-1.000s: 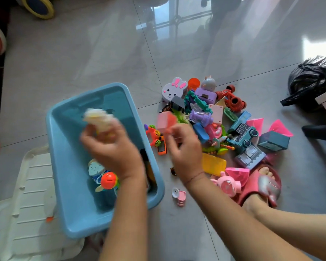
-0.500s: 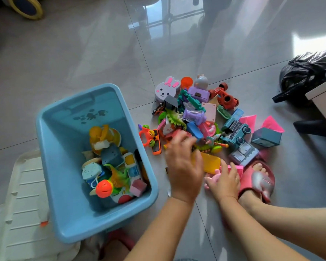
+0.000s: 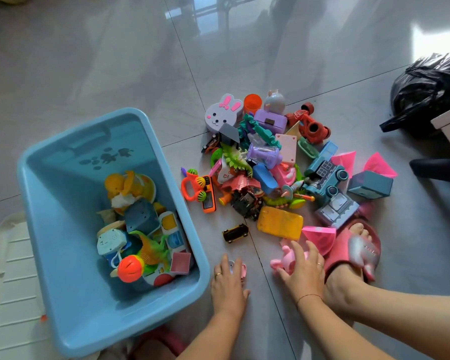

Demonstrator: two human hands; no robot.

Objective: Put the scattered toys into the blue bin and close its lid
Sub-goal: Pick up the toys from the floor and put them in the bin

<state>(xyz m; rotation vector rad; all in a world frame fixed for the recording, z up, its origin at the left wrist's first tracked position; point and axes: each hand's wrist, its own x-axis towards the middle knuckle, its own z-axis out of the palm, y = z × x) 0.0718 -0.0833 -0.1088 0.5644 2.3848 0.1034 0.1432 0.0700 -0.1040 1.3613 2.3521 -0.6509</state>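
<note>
The white lid [image 3: 13, 276] lay flat at the left edge, touching the open blue bin [image 3: 60, 219], which held a shallow layer of toys. Just right of the bin's near corner, my left hand [image 3: 229, 281] curled its fingers over a small pink-and-white toy [image 3: 242, 268] on the floor. Further right, my right hand [image 3: 302, 274] wrapped round the pink pig [image 3: 283, 261]. Both toys looked like light, hard, slick plastic, so I judged a grip across the body safest. The main pile [image 3: 270, 165] sat beyond.
</note>
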